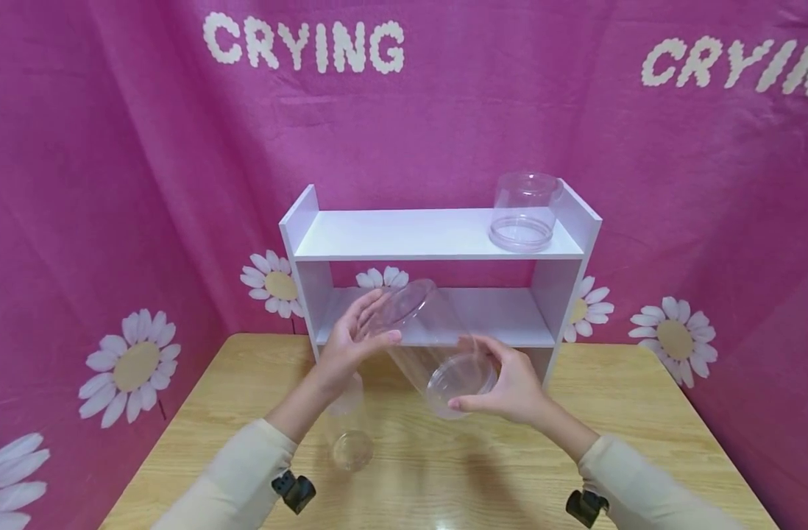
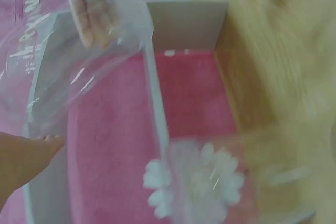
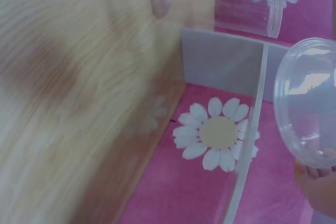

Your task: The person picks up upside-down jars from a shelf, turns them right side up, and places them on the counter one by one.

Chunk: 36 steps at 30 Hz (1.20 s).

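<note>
Both hands hold a large clear plastic jar (image 1: 430, 338) tilted in front of the shelf, one end up to the left and the other down to the right. My left hand (image 1: 347, 338) grips its upper left end, thumb on the near side. Around the lower right end curl the fingers and thumb of my right hand (image 1: 513, 379). In the right wrist view the round end of the jar (image 3: 307, 98) shows above the right hand (image 3: 321, 190). A narrower clear jar (image 1: 352, 450) stands on the table, partly hidden by the left wrist.
A white two-tier shelf (image 1: 404, 234) stands at the back of the wooden table (image 1: 417, 471). On its top tier, at the right, sits a short wide clear jar (image 1: 525, 213). Pink cloth (image 1: 444, 132) with daisies and lettering hangs behind and along both sides.
</note>
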Each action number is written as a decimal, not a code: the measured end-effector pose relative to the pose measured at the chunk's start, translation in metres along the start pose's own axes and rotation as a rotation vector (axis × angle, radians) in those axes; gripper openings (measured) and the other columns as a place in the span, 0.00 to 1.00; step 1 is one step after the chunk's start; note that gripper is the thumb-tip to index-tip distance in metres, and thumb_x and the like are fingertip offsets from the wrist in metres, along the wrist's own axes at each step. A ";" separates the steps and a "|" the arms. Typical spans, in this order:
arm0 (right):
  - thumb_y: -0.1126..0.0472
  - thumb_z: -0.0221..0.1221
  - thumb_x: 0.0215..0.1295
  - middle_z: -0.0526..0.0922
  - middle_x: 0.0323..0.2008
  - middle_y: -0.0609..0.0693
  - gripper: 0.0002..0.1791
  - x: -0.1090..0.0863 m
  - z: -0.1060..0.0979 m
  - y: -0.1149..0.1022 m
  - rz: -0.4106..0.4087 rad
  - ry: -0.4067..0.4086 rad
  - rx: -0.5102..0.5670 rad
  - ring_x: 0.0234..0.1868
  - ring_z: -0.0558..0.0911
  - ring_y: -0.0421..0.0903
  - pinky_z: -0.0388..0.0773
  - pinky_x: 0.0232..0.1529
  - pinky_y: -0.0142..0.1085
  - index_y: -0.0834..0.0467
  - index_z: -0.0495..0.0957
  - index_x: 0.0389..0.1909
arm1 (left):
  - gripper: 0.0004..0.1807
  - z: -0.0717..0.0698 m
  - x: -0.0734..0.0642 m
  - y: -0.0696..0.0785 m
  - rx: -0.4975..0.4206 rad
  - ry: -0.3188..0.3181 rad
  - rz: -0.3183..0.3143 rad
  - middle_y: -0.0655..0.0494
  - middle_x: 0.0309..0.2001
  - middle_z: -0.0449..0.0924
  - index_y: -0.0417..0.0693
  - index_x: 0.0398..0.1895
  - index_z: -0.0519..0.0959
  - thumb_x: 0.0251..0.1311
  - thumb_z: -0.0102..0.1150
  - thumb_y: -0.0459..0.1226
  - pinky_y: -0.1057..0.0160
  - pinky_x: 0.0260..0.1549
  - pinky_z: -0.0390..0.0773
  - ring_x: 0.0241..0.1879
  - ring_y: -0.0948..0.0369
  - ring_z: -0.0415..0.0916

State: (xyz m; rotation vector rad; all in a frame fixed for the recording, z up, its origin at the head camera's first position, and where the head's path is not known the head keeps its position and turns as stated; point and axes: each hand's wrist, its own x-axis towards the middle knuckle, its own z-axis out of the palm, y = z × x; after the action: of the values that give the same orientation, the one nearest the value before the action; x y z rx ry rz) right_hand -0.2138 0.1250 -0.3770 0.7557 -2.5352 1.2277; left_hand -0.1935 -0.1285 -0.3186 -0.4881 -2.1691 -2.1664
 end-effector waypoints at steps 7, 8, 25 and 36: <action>0.47 0.80 0.24 0.82 0.49 0.54 0.52 -0.001 -0.003 -0.001 -0.039 0.033 -0.138 0.46 0.80 0.48 0.81 0.47 0.45 0.61 0.73 0.57 | 0.53 -0.010 0.005 0.020 0.540 -0.027 0.154 0.48 0.74 0.57 0.47 0.73 0.54 0.44 0.75 0.43 0.47 0.73 0.58 0.74 0.50 0.54; 0.47 0.80 0.23 0.82 0.48 0.54 0.52 -0.001 -0.003 -0.001 -0.053 0.035 -0.149 0.46 0.80 0.48 0.81 0.47 0.46 0.61 0.73 0.57 | 0.55 -0.008 0.006 0.023 0.636 -0.044 0.183 0.48 0.74 0.58 0.48 0.73 0.55 0.42 0.76 0.45 0.46 0.72 0.59 0.74 0.50 0.55; 0.47 0.80 0.16 0.79 0.46 0.53 0.55 -0.001 -0.002 -0.016 -0.204 0.028 -0.330 0.46 0.75 0.47 0.78 0.48 0.43 0.64 0.73 0.55 | 0.60 0.064 -0.002 -0.003 1.698 -0.379 0.350 0.49 0.72 0.61 0.42 0.72 0.55 0.39 0.71 0.63 0.54 0.76 0.53 0.73 0.53 0.57; 0.47 0.81 0.15 0.79 0.48 0.54 0.57 -0.011 -0.006 -0.019 -0.274 -0.006 -0.419 0.51 0.75 0.51 0.76 0.55 0.48 0.64 0.72 0.57 | 0.60 0.077 -0.008 -0.028 1.863 -0.259 0.445 0.52 0.63 0.72 0.41 0.67 0.63 0.35 0.67 0.70 0.59 0.67 0.70 0.64 0.56 0.70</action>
State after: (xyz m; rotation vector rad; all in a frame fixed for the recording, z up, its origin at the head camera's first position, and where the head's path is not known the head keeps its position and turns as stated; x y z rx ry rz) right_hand -0.1945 0.1243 -0.3653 0.9547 -2.4634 0.5826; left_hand -0.1781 -0.0544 -0.3501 -0.7975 -2.5924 0.5009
